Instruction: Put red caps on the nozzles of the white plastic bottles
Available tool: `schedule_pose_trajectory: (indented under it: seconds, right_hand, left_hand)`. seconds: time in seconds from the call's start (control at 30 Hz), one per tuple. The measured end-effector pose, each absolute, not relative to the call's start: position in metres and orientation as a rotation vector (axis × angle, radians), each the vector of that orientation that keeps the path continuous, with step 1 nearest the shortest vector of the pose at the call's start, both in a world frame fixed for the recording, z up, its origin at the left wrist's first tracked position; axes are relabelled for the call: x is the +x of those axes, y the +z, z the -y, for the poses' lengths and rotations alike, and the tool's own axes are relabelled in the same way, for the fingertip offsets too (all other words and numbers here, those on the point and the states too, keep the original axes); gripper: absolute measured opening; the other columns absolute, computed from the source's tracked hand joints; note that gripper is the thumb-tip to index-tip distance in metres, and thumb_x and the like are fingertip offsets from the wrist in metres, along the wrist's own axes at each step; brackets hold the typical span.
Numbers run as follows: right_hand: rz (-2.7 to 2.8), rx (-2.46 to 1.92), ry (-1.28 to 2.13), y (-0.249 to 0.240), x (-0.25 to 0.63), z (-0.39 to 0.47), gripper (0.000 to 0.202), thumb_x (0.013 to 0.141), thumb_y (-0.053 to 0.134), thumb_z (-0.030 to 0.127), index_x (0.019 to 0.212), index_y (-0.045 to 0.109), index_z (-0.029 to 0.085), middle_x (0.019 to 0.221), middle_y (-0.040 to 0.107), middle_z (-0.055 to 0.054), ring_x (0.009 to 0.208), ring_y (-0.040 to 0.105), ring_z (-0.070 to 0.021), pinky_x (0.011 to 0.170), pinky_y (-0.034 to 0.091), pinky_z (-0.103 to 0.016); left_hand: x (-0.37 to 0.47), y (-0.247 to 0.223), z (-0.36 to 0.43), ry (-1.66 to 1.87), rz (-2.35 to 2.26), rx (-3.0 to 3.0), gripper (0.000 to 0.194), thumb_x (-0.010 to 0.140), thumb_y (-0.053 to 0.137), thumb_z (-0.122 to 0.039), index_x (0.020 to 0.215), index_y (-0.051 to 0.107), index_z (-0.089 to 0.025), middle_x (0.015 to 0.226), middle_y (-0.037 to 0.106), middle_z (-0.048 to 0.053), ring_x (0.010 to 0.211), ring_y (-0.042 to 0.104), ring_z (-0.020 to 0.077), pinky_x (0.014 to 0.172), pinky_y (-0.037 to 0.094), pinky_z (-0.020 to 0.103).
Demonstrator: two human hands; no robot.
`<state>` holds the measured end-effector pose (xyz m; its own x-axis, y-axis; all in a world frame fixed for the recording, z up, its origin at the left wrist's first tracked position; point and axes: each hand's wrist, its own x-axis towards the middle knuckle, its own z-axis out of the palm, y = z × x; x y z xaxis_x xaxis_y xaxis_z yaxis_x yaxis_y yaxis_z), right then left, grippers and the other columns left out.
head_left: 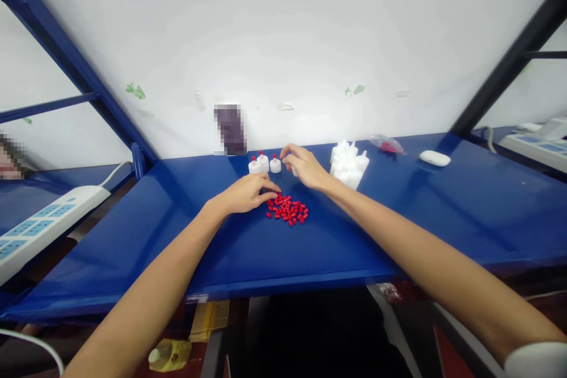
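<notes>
My left hand is at the upper left edge of a loose pile of small red caps. Its thumb and forefinger close on one red cap at the pile's edge. Up and to the right, my right hand is curled with the palm inward. A bit of a small white bottle shows beneath its fingers; the rest is hidden. Beyond my hands stand several white bottles with red caps on their tips, upright and close together. Right of my right wrist lies a heap of white bottles without red caps.
A clear plastic bag with red pieces lies near the wall, beside a white rounded case. The blue table has its front edge close to me. A power strip sits at the left, and blue frame posts flank the table.
</notes>
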<state>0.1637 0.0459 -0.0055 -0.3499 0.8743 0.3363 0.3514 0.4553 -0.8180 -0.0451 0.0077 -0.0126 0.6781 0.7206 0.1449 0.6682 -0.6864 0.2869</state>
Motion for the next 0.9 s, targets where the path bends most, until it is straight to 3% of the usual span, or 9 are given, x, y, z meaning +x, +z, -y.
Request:
schedule_pose_trajectory:
  seconds: [0.2,0.37,0.5,0.6,0.73,0.9]
  right_hand:
    - [1.776,-0.794,0.798,-0.015,0.167,-0.040,0.015,0.079,0.051,0.030,0.070,0.056,0.019,0.048,0.052,0.003,0.047,0.047,-0.0135,0.053,0.036,-0.027]
    - [1.780,-0.716,1.110,-0.024,0.160,-0.038,0.024,0.090,0.039,0.037,0.091,0.056,0.021,0.045,0.050,0.006,0.040,0.045,-0.0135,0.046,0.037,-0.024]
    - [1.764,-0.660,1.288,-0.029,0.153,-0.039,0.028,0.094,0.033,0.041,0.095,0.053,0.022,0.054,0.053,0.006,0.041,0.047,-0.0129,0.043,0.036,-0.023]
    - [1.873,-0.634,1.162,-0.027,0.153,-0.037,0.030,0.094,0.033,0.036,0.084,0.056,0.020,0.064,0.055,0.003,0.048,0.048,-0.0111,0.048,0.037,-0.023]
    - [1.924,-0.668,1.031,-0.023,0.154,-0.031,0.036,0.097,0.029,0.034,0.076,0.054,0.020,0.062,0.052,0.001,0.052,0.047,-0.0122,0.053,0.037,-0.026]
    - [1.890,-0.722,1.042,-0.022,0.148,-0.025,0.023,0.096,0.033,0.037,0.088,0.048,0.023,0.056,0.049,0.004,0.054,0.049,-0.0161,0.056,0.037,-0.028]
  left_hand:
    - [-0.038,-0.019,-0.009,0.725,-1.170,2.564,0.021,0.093,0.063,-0.033,0.098,0.076,-0.018,0.084,0.071,0.004,0.070,0.060,0.0143,0.068,0.046,0.026]
    - [-0.022,-0.018,-0.003,1.305,-1.150,2.109,0.029,0.083,0.074,-0.035,0.104,0.076,-0.015,0.093,0.075,0.008,0.078,0.067,0.0173,0.067,0.051,0.027]
    - [-0.011,-0.022,-0.001,1.343,-1.044,1.908,0.028,0.077,0.078,-0.034,0.096,0.077,-0.013,0.087,0.075,0.008,0.075,0.068,0.0185,0.069,0.053,0.030]
    - [-0.007,-0.026,0.000,1.363,-0.998,1.923,0.022,0.076,0.079,-0.033,0.088,0.077,-0.014,0.083,0.072,0.006,0.069,0.063,0.0156,0.065,0.050,0.029]
    - [-0.002,-0.028,0.000,1.466,-1.037,1.893,0.021,0.077,0.078,-0.033,0.088,0.076,-0.017,0.070,0.059,0.000,0.060,0.050,0.0110,0.057,0.041,0.026]
    - [-0.002,-0.022,0.002,1.543,-1.096,1.992,0.013,0.075,0.078,-0.030,0.081,0.076,-0.018,0.069,0.048,-0.002,0.060,0.038,0.0094,0.056,0.033,0.026]
